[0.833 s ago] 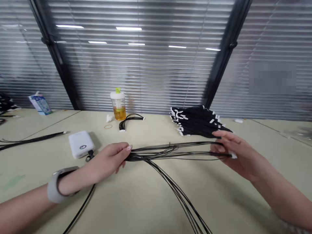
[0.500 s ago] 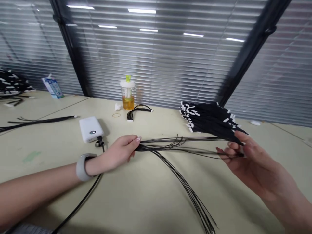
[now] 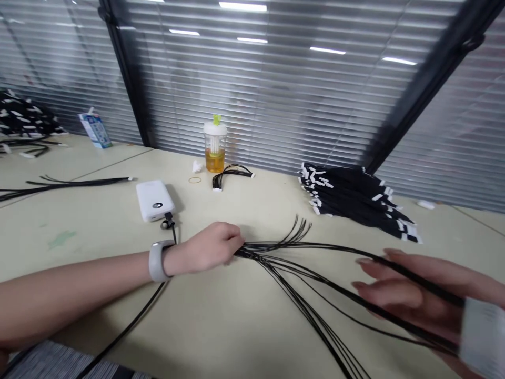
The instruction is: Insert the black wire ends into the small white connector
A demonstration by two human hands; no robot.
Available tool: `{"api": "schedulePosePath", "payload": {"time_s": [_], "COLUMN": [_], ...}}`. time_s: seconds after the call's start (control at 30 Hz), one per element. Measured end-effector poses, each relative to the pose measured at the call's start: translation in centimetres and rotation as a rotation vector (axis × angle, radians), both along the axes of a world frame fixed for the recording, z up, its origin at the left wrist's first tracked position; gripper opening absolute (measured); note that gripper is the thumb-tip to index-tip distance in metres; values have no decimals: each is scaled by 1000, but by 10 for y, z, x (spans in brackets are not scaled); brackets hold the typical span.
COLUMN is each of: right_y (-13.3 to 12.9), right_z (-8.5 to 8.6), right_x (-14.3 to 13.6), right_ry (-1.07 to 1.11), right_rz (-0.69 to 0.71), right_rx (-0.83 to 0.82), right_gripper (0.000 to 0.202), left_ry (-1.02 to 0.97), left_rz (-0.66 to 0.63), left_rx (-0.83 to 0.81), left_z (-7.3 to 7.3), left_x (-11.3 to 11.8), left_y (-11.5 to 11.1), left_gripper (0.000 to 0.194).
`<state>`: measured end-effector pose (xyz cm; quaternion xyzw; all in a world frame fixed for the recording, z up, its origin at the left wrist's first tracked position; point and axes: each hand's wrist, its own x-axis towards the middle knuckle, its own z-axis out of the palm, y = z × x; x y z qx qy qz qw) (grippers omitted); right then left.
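Note:
My left hand is closed in a fist around a bundle of thin black wires above the table. From that fist the wires fan out to the right; some short ends curl upward and a loose group trails down toward the front edge. My right hand, blurred at the right, has its fingers pointing left behind two strands of the same wire harness. A white connector joins these strands, close to the camera and against my right hand. The exact grip there is partly hidden.
A pile of black cables with white connectors lies at the back right. Behind my left hand are a white power bank with a cord, a drink bottle and a short cable. Window blinds stand behind.
My right hand has moved right and toward the camera with the harness end, and the white connector now shows. My left hand keeps hold of the bundle. The view has shifted slightly.

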<state>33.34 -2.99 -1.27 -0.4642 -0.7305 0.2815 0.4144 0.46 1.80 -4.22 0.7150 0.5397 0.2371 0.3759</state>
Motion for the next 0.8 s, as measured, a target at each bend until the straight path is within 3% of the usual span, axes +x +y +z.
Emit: {"api": "schedulePosePath", "payload": {"time_s": [0.07, 0.17, 0.27, 0.37, 0.47, 0.6, 0.63, 0.8], "right_y": [-3, 3, 16, 26, 38, 59, 65, 77], "right_z": [17, 39, 49, 46, 38, 29, 28, 20], "right_x": [-24, -55, -74, -84, -95, -115, -121, -148], "right_ry": [53, -108, -195, -173, -145, -289, -352, -789], "right_rz": [94, 233, 246, 159, 106, 170, 183, 86], "right_rx": [-18, 166, 346, 358, 328, 488, 506, 243], "right_gripper": [42, 32, 23, 11, 20, 21, 22, 40], "left_ry": [68, 136, 151, 107, 58, -50, -92, -322], "left_rz": [-41, -56, -42, -8, 34, 82, 99, 155], "left_rx": [72, 158, 218, 247, 247, 198, 189, 37], "left_z": [4, 4, -3, -10, -13, -13, -12, -15], "left_x": [2, 6, 6, 2, -2, -2, -2, 3], "left_y": [-2, -2, 1, 4, 6, 3, 1, -7], "left_gripper": [33, 32, 29, 23, 17, 3, 7, 29]}}
